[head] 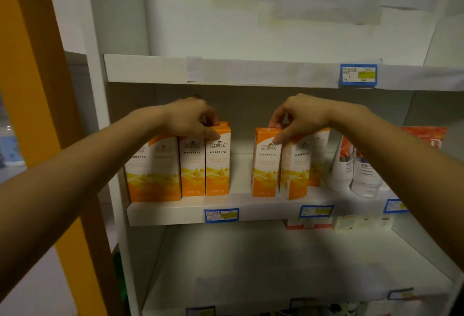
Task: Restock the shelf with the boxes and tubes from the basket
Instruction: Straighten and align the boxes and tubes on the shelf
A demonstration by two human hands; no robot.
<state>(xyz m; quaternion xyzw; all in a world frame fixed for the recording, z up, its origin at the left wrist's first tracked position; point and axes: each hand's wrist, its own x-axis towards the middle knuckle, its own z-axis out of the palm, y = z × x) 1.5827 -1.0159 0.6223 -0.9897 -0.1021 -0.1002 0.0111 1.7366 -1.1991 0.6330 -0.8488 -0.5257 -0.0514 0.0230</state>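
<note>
Both bare forearms stretch in from the lower corners, at 8 and 4 o'clock, with the wrists bent down toward the middle shelf. The left hand (190,117), at 10 o'clock from centre, curls its fingers over the flap top of the left box (218,162), its thumb pressed on the front face. The right hand (300,115), at 1 o'clock, pinches the top of the right box (265,165), thumb in front and fingers behind. Both are tall, upright cardboard cartons, glossy, orange on top, white in the middle, with an orange wave below. Like boxes (192,167) stand touching at the left box's 9 o'clock, and others crowd the right box's 3 o'clock. A gap parts the held pair. Further toward 3 o'clock stand smooth white tubes (341,170), blurred. The flat white shelf (165,212) lip bears blue-edged labels (221,215).
</note>
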